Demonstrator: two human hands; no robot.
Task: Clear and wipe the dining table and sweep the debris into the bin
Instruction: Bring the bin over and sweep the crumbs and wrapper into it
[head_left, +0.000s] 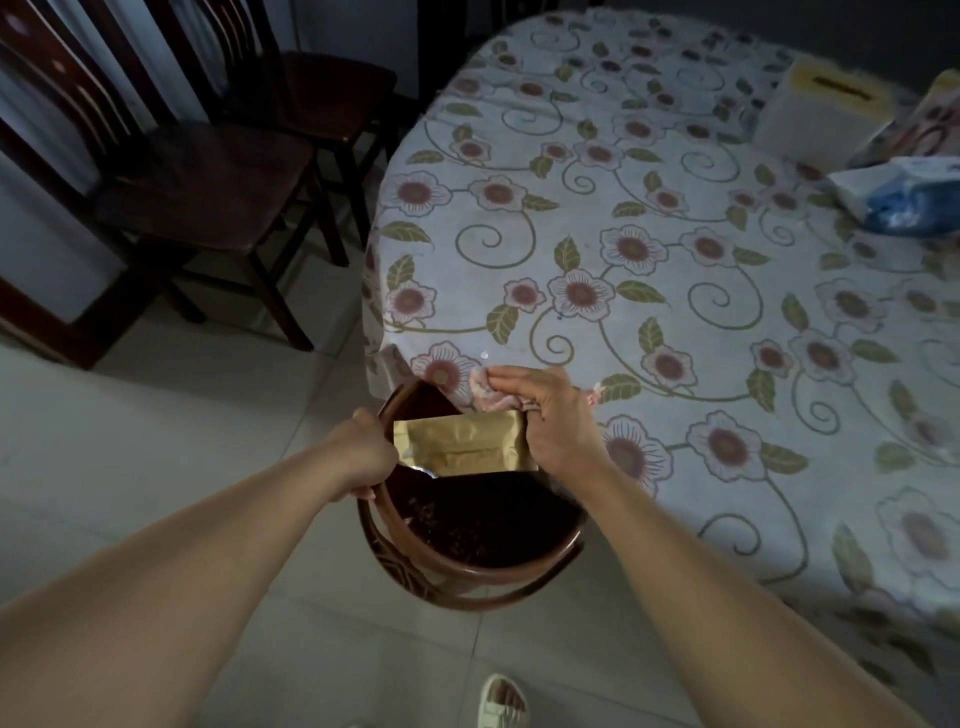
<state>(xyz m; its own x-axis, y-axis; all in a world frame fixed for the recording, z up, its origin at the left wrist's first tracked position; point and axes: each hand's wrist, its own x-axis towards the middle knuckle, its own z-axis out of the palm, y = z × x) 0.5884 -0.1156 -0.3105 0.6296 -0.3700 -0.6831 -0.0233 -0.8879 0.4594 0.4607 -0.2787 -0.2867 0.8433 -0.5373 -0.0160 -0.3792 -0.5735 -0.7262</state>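
Left hand (363, 452): grips the rim of the brown bin (467, 561), holding it tucked under the counter (675, 234) edge, likely so debris drops in.
Right hand (550, 415): curled round a pink cloth (488, 392) at the edge, above a gold packet (462, 447) in the bin.
Around: tissue box (826, 109) at 1 o'clock, blue-white pack (904, 192) at 2, dark chairs (208, 171) at 10.

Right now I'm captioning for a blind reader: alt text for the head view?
A left hand holds a brown bin at the table edge while the right hand wipes with a pink cloth, above a gold packet in the bin.
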